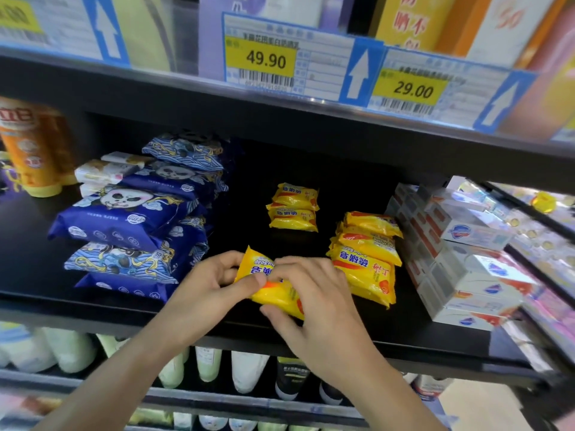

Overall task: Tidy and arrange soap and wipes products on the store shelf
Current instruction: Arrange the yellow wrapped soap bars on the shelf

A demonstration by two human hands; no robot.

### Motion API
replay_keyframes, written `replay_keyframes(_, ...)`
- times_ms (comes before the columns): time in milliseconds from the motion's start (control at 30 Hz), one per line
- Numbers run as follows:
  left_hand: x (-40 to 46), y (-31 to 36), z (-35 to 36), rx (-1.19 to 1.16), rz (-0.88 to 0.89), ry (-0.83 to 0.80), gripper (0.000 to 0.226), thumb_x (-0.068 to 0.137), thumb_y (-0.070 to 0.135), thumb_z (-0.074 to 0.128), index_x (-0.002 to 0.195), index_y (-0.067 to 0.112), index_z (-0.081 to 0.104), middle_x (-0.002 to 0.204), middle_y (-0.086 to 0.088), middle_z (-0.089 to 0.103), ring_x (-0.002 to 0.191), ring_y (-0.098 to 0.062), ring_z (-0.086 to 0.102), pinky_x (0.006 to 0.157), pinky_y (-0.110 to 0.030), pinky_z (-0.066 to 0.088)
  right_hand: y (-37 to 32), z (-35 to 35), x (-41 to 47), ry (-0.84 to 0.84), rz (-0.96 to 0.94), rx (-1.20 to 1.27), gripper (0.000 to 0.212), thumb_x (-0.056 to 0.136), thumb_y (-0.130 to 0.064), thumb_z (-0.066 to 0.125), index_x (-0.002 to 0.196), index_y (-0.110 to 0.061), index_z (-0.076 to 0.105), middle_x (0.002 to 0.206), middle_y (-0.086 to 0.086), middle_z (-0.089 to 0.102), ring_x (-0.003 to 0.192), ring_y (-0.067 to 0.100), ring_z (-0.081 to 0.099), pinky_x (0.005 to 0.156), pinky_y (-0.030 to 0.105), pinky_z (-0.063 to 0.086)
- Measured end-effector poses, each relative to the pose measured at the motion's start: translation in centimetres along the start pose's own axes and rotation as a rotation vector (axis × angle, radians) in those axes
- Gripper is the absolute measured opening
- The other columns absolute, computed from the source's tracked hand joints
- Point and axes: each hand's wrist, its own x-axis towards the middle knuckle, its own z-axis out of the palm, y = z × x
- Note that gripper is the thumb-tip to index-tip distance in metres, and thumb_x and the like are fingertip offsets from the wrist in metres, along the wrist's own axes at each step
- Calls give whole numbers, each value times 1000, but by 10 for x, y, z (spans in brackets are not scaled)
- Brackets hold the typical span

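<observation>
You have both hands on one yellow soap pack at the front of the black shelf. Your left hand pinches its left end with thumb and curled fingers; your right hand wraps over its right half, thumb under the near edge. The hands are close together, almost touching over the pack, so it is clamped from both sides.

The pack's long axis runs from up-left, by your left fingertips, to down-right, under your right palm, so it sits skewed to the shelf edge. It looks tilted, its far-left corner raised; whether its near edge rests on the shelf I cannot tell.

The relation that matters: the soap stack stands just beyond your right hand, to its right and a little deeper in, and a smaller soap pile lies straight ahead of both hands, well back. Your right hand is the nearer one to either. The wipes are stacked off your left hand, and white soap boxes stand past the stack on the right.

To line up with the stack, I judge the pack needs turning so its long side runs level with the others, then a short carry rightward.
</observation>
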Motion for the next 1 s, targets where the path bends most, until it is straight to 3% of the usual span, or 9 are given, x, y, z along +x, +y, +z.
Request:
replay_keyframes(100, -2, 2, 3, 55, 5, -13, 32, 93, 57, 64, 114, 35, 75, 108, 1, 80, 106, -14, 74, 107, -45, 48, 1, -14, -3, -42, -1, -114, 38, 91, -51, 62, 127, -43, 53, 126, -26, 51, 117, 5, 47, 105, 35, 32)
replay_keyframes(233, -1, 0, 6, 210, -6, 44, 44, 81, 75, 48, 115, 53, 66, 112, 23, 75, 111, 8, 64, 111, -43, 41, 20, -41, -23, -105, 86, -219, 38, 88, -55, 61, 124, -44, 53, 122, -26, 53, 114, 7, 48, 99, 31, 34)
replay_keyframes(400, -1, -6, 11, 466, 36, 109, 43, 76, 70, 52, 117, 57, 58, 113, 38, 67, 114, 12, 58, 105, -37, 47, 35, -56, -36, -205, 181, -403, 36, 85, -49, 68, 118, -37, 62, 114, -18, 61, 109, 17, 51, 85, 37, 45)
replay_keyframes(567, 0, -10, 11, 673, 38, 159, 39, 83, 65, 55, 121, 55, 57, 123, 34, 57, 122, -1, 46, 100, -32, 38, 32, -58, -39, -183, 265, -433, 40, 75, -34, 68, 114, -29, 63, 115, -5, 54, 100, 23, 48, 78, 39, 48)
replay_keyframes(667, 2, -12, 14, 786, 77, 151, 33, 90, 58, 59, 122, 49, 58, 129, 35, 53, 123, -1, 42, 102, -29, 33, 23, -61, -29, -152, 212, -368, 43, 74, -35, 65, 116, -32, 64, 116, -8, 52, 103, 21, 46, 81, 38, 46)
replay_keyframes(833, 4, -14, 15, 824, 97, 154, 42, 84, 62, 49, 122, 48, 61, 130, 37, 49, 127, 3, 34, 106, -26, 27, 19, -68, 35, -146, 113, -169, 22, 94, -35, 61, 116, -33, 64, 111, -12, 55, 111, 16, 50, 95, 36, 47)
replay_keyframes(1000, 7, -14, 10, 766, 77, 183, 24, 92, 45, 65, 116, 47, 64, 127, 36, 52, 124, 1, 38, 110, -29, 30, 54, -45, 139, -423, 241, -278, 35, 97, -31, 62, 132, -30, 59, 145, 2, 49, 132, 28, 49, 98, 38, 46)
